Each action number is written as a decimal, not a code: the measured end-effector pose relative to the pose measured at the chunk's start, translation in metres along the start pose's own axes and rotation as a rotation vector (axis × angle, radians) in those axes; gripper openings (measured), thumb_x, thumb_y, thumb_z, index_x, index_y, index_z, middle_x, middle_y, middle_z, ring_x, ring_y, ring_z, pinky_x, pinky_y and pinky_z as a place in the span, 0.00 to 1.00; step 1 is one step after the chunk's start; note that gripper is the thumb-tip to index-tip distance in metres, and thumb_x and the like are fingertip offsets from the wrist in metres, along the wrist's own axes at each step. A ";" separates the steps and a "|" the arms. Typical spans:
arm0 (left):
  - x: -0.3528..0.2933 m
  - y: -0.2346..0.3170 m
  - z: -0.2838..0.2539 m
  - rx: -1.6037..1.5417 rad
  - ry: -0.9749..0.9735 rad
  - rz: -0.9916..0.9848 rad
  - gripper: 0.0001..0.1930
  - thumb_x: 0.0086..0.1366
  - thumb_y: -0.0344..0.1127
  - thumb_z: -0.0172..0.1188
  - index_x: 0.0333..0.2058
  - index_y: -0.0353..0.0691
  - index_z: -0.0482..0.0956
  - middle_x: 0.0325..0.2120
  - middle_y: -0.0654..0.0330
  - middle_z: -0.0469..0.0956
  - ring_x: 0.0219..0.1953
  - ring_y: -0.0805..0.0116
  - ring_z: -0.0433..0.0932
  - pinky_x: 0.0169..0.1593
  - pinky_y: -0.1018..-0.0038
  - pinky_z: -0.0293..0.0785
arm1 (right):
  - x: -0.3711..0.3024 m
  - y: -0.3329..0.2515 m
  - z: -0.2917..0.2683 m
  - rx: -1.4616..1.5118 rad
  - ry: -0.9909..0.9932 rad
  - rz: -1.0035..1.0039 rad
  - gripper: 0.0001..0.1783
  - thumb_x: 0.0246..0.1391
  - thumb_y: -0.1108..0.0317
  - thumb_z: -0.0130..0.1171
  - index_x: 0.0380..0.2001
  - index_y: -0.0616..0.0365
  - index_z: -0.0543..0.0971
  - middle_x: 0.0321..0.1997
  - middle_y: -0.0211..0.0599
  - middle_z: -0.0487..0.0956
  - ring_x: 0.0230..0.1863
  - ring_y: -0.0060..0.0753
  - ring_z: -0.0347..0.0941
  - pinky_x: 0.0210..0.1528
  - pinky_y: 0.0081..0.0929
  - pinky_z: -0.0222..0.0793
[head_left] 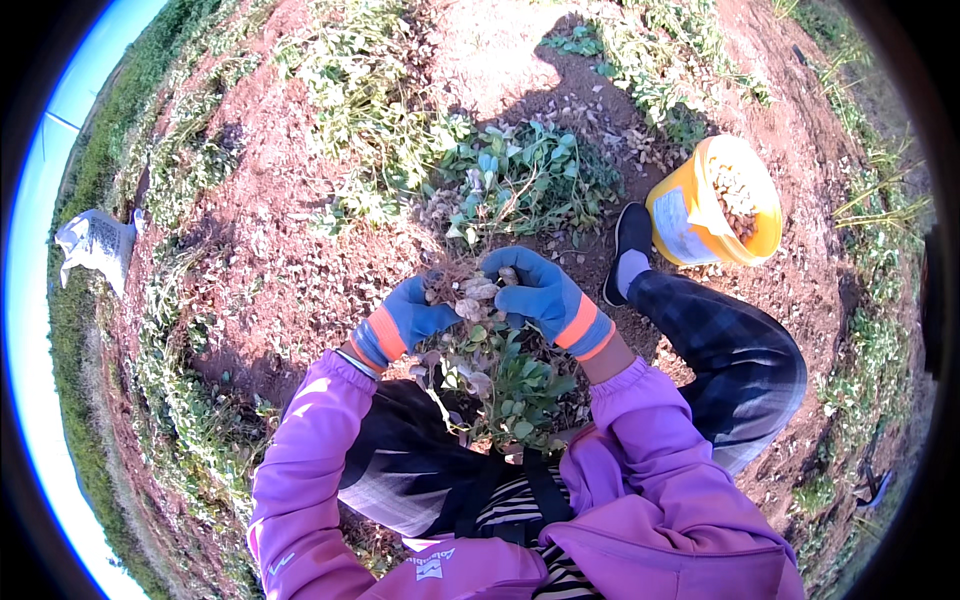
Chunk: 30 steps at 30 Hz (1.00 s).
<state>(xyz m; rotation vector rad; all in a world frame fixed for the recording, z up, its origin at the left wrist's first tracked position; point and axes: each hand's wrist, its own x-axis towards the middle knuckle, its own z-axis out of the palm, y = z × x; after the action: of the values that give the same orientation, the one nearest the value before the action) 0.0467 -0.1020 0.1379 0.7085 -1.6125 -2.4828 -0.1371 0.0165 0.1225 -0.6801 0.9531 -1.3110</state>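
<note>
Both hands wear blue gloves with orange and grey cuffs. My left hand [411,316] is closed round the root end of a pulled peanut plant [520,392], whose leaves hang down between my legs. A cluster of pale peanut pods [478,292] and thin roots shows between the two gloves. My right hand [540,293] curls over the pods from the other side, its fingers bent against them; one pod shows by its fingertips. The exact grip of the fingers is partly hidden by the pods.
A yellow bucket [699,236] part full of peanuts stands by my right shoe [631,240]. More uprooted peanut plants [540,175] lie ahead on reddish soil, with wilted rows [365,105] beyond. A white sack [98,248] sits at the far left.
</note>
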 end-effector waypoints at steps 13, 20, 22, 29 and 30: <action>0.001 0.008 0.007 0.143 -0.039 -0.028 0.22 0.54 0.28 0.57 0.49 0.36 0.66 0.42 0.64 0.72 0.42 0.75 0.70 0.46 0.77 0.66 | 0.003 0.002 0.019 -0.284 0.118 -0.153 0.15 0.43 0.67 0.56 0.36 0.60 0.71 0.31 0.29 0.74 0.33 0.17 0.67 0.35 0.19 0.65; 0.005 -0.001 0.000 0.135 -0.058 0.022 0.23 0.53 0.29 0.59 0.49 0.36 0.66 0.41 0.64 0.72 0.42 0.75 0.70 0.47 0.77 0.66 | 0.006 -0.001 0.029 -0.346 0.127 -0.249 0.13 0.45 0.68 0.59 0.36 0.59 0.72 0.28 0.27 0.74 0.30 0.15 0.67 0.34 0.17 0.66; 0.005 -0.002 0.000 0.130 -0.046 0.004 0.23 0.53 0.30 0.59 0.49 0.36 0.66 0.41 0.63 0.72 0.42 0.74 0.70 0.47 0.77 0.66 | 0.005 0.000 0.030 -0.455 0.165 -0.312 0.13 0.45 0.69 0.58 0.36 0.60 0.72 0.28 0.27 0.74 0.29 0.15 0.67 0.32 0.16 0.66; 0.004 0.001 0.008 -0.046 0.000 0.013 0.22 0.53 0.26 0.57 0.49 0.35 0.66 0.39 0.60 0.73 0.41 0.71 0.72 0.46 0.74 0.68 | 0.007 0.003 0.030 0.342 0.224 -0.009 0.11 0.47 0.71 0.54 0.37 0.60 0.72 0.21 0.25 0.71 0.17 0.13 0.63 0.18 0.13 0.61; 0.004 -0.001 0.008 -0.099 0.018 0.009 0.22 0.53 0.25 0.57 0.49 0.35 0.66 0.39 0.60 0.73 0.41 0.70 0.72 0.46 0.74 0.68 | 0.008 0.007 0.028 0.390 0.222 -0.001 0.11 0.48 0.71 0.53 0.37 0.60 0.72 0.21 0.26 0.71 0.17 0.13 0.62 0.17 0.12 0.60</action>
<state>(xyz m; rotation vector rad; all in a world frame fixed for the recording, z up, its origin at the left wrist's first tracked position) 0.0395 -0.0964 0.1387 0.7069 -1.4718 -2.5213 -0.1095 0.0066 0.1285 -0.2375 0.8372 -1.5409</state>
